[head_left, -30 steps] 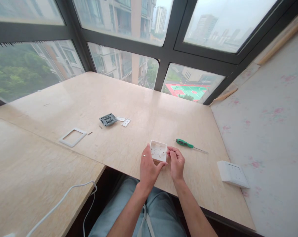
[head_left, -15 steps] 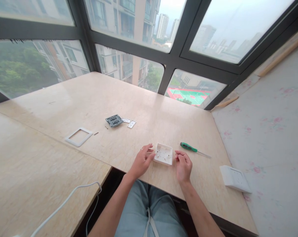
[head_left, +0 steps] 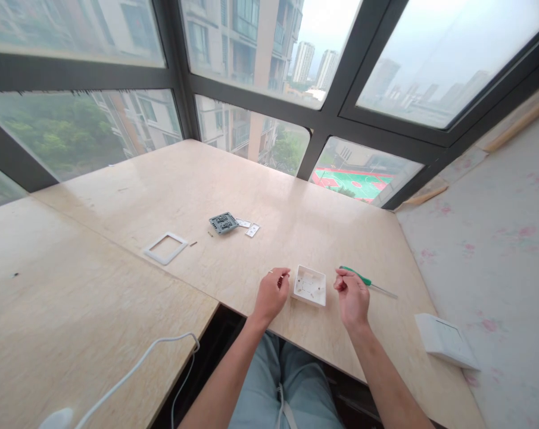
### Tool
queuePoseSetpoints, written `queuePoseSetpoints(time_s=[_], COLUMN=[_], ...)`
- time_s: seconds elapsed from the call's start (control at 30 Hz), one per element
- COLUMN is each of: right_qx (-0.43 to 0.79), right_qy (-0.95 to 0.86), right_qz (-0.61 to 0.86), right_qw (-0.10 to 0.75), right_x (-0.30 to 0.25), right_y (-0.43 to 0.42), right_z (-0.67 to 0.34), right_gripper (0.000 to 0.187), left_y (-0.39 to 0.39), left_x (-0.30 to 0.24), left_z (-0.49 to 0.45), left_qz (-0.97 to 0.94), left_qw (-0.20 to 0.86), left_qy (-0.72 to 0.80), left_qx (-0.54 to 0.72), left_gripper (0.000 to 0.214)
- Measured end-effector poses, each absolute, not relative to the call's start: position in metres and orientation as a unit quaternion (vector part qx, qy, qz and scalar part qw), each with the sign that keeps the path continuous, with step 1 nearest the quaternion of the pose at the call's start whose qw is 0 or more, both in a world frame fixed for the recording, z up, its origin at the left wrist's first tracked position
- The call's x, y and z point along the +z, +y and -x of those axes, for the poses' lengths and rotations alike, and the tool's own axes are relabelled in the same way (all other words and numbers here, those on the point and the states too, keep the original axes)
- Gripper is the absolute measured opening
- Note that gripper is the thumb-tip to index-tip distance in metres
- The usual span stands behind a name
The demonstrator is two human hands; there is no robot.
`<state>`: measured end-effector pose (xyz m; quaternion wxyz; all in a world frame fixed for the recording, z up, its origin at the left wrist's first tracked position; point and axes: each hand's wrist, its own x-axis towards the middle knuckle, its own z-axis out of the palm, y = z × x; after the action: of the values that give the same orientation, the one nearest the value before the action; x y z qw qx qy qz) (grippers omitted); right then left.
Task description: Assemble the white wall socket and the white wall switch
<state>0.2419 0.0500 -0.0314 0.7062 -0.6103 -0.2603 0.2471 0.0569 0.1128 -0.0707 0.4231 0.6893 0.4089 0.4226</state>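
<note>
A white square junction box lies on the table with its hollow side up, between my two hands. Just left of it is my left hand, fingers loosely bent, a small gap between thumb and fingertips, nothing seen in them. To the box's right, my right hand is closed with thumb and fingers together; whatever it may hold is hidden. Behind it lies a screwdriver with a green handle, partly covered by the fingers, its shaft pointing right. Neither hand appears to touch the box.
A grey switch module sits farther back beside two small white plates. Left of these lie a white square frame and small screws. A white wall box stands at the right wall. A white cable crosses the left tabletop.
The view has shifted, so the table things appear farther right. My left hand has drawn slightly away from the box, its fingers more bent. My right hand has moved right, now overlapping the screwdriver handle.
</note>
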Motion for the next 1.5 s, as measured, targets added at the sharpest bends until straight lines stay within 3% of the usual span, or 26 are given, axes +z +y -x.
queuePoseSetpoints(time_s=[0.2, 0.43, 0.6, 0.83, 1.0, 1.2, 1.43, 1.5], right_qx=[0.257, 0.306, 0.292, 0.222, 0.184, 0.16, 0.175, 0.189], right_qy=[-0.375, -0.62, -0.741, -0.836, -0.862, -0.88, -0.878, -0.858], right_qz=[0.602, 0.565, 0.545, 0.496, 0.472, 0.446, 0.444, 0.467], right_qw=[0.656, 0.45, 0.262, 0.074, -0.018, -0.039, 0.043, 0.104], right_x=[-0.002, 0.014, 0.0, -0.01, -0.009, 0.004, 0.033, 0.037], right_y=[0.097, 0.195, 0.264, 0.326, 0.347, 0.35, 0.305, 0.281], right_z=[-0.221, -0.158, -0.113, -0.08, -0.056, -0.048, -0.11, -0.136], right_gripper=[0.018, 0.031, 0.066, 0.108, 0.095, 0.075, 0.082, 0.08], left_y=[0.11, 0.107, 0.105, 0.104, 0.104, 0.104, 0.105, 0.106], left_x=[-0.067, -0.066, -0.064, -0.057, -0.052, -0.055, -0.061, -0.061], left_z=[-0.06, -0.063, -0.063, -0.065, -0.065, -0.065, -0.065, -0.064], left_qz=[-0.694, -0.691, -0.695, -0.692, -0.69, -0.679, -0.66, -0.659], left_qw=[0.401, 0.384, 0.373, 0.359, 0.364, 0.383, 0.403, 0.408], left_qy=[0.431, 0.457, 0.464, 0.496, 0.508, 0.496, 0.479, 0.474], left_qx=[0.415, 0.407, 0.403, 0.383, 0.365, 0.383, 0.415, 0.419], left_gripper=[0.023, 0.021, 0.021, 0.016, 0.015, 0.018, 0.02, 0.019])
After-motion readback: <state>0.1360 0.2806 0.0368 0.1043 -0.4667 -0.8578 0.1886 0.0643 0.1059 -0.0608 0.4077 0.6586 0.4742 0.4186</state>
